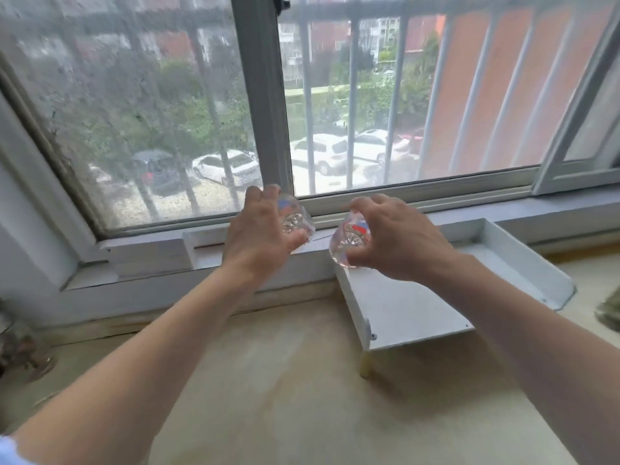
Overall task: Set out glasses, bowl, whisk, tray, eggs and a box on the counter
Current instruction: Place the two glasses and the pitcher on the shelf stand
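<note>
My left hand (260, 226) grips a small clear glass (295, 221) with a red and blue print, held tilted above the window sill. My right hand (385, 234) grips a second clear glass (347, 241) of the same kind, tilted over the near left corner of the white raised tray (419, 303). Both glasses are in the air, a short gap apart. The tray stands on short legs on the beige counter (285, 380), against the sill. No bowl, whisk, eggs or box is in view.
A white window sill (151, 260) and barred window run along the back of the counter. Dark round objects (20, 347) sit at the far left edge. Something greenish (609, 313) shows at the right edge.
</note>
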Tool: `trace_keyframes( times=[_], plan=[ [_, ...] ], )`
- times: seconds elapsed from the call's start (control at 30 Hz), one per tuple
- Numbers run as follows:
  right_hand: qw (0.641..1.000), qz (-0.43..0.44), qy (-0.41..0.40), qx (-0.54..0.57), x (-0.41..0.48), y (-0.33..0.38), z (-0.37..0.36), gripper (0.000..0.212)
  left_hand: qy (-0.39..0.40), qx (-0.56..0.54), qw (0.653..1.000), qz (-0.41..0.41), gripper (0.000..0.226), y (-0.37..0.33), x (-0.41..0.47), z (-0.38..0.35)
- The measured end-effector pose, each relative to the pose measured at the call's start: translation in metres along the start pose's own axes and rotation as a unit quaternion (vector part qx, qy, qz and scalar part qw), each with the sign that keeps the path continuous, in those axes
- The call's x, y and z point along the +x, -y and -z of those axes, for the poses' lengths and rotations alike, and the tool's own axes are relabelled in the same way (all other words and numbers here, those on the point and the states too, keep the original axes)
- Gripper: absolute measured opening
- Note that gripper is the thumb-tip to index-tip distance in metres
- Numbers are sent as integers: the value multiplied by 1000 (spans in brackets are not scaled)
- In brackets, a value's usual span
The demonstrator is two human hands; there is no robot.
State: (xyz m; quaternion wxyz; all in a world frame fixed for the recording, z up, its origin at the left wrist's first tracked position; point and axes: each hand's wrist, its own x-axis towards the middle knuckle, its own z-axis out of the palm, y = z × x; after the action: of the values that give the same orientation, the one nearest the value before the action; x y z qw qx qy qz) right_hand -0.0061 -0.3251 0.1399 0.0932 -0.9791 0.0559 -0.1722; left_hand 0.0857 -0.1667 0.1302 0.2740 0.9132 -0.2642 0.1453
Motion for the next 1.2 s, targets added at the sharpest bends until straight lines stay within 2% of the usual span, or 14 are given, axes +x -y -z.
trace_keyframes(
  times=[0.27,0.53,0.67,0.83,0.93,1.2],
  plan=[
    [997,-67,18,-18,-6,-91,4,65,59,-38,997,-30,64,-74,18,-61],
    [992,-95,84,8,13,-155,-41,55,135,7,991,14,65,-78,43,-145],
    [988,-90,124,11,40,-174,-59,48,170,9,984,47,67,-75,61,-174],
    [986,-81,145,16,69,-186,-74,43,172,13,982,72,58,-73,76,-195],
    [982,-79,168,23,87,-191,-83,41,184,16,978,93,64,-71,86,-204],
    [980,-61,189,25,114,-202,-104,54,207,10,971,121,64,-71,106,-211]
  ],
)
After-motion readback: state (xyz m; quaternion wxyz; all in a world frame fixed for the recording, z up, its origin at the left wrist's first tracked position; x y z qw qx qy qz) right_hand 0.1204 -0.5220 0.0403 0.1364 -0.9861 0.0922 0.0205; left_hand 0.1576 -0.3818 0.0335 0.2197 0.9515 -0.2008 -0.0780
